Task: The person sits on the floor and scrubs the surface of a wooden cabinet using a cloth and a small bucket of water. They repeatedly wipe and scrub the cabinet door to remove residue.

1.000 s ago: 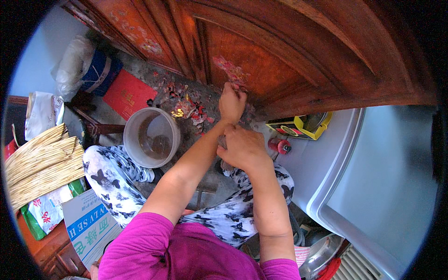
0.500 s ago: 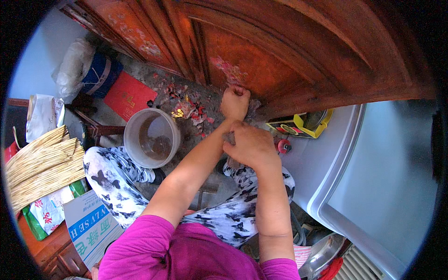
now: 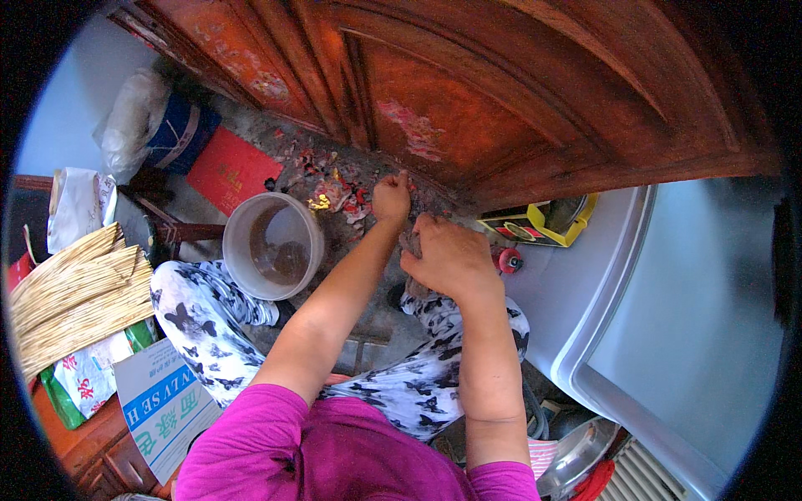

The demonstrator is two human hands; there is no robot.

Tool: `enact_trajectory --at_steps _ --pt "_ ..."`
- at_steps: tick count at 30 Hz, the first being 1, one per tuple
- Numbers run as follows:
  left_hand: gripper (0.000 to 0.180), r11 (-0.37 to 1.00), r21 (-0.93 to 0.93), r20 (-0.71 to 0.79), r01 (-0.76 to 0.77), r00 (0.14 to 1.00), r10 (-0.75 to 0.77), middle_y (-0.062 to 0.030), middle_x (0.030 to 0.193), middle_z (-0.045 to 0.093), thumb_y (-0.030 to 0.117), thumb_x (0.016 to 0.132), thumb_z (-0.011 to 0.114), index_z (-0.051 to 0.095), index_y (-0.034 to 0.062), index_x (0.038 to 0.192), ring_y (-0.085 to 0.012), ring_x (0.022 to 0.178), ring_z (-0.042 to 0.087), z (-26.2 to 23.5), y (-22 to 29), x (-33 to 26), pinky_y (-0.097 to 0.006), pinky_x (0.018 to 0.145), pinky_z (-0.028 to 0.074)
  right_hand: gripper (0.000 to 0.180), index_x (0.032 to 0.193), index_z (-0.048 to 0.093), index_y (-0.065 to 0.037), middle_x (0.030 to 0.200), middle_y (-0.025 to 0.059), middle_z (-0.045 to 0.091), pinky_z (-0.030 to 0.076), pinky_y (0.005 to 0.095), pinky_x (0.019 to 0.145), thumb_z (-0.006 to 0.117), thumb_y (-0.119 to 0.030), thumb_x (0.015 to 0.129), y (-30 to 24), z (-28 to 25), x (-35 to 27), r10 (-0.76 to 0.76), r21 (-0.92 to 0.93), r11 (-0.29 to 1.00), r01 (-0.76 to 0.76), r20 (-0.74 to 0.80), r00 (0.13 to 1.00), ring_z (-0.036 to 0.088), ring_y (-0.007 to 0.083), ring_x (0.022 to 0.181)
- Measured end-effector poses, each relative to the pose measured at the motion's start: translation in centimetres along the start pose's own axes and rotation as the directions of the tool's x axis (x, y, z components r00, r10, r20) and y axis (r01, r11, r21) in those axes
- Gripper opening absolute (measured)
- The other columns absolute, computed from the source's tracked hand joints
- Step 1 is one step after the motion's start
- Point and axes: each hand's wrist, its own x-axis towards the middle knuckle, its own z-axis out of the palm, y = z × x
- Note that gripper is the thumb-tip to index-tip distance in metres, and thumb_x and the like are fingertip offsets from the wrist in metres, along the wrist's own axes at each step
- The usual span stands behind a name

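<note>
Since a second ago our left hand [image 3: 391, 197] has dropped from the door [image 3: 468, 125] to the scraps [image 3: 338, 190] at centre — fingers pinched there — while our right hand [image 3: 447, 259] stays clamped on a cloth [image 3: 410, 243].

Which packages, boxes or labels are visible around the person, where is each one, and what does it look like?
Cardboard box: lower left beside the person's knee, white with blue bands.
Red flat packet: on the floor at upper left, rectangular.
Green-and-white bag: far left, under the straw bundle, crumpled plastic.
Yellow box: right of the hands, by the wooden door, yellow with dark panel.
</note>
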Motion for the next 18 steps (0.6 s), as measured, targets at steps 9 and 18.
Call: enact_trajectory --at_steps 9,18 --pt "0.03 0.979 0.02 -0.013 -0.205 0.979 0.205 -0.0159 0.092 0.069 0.033 0.075 0.074 0.071 0.0071 0.09 -0.0356 0.088 0.068 1.6 5.2 -1.3 -0.044 0.078 0.054 0.049 0.113 0.061 -0.003 0.107 0.0196 0.07 0.052 0.0492 0.088 0.063 -0.04 0.081 0.2 0.7 0.9 -0.045 0.007 0.999 0.045 -0.027 0.999 0.067 0.0365 0.103" --pt "0.029 0.993 -0.054 0.014 -0.105 0.994 0.106 -0.02 0.084 0.07 0.033 0.077 0.071 0.069 0.006 0.088 -0.0403 0.085 0.068 1.5 3.8 0.4 -0.045 0.078 0.052 0.049 0.113 0.062 -0.004 0.106 0.0215 0.07 0.052 0.05 0.086 0.064 -0.041 0.08 0.3 0.8 0.7 -0.046 -0.012 0.999 0.045 -0.076 0.996 0.067 0.0374 0.101"
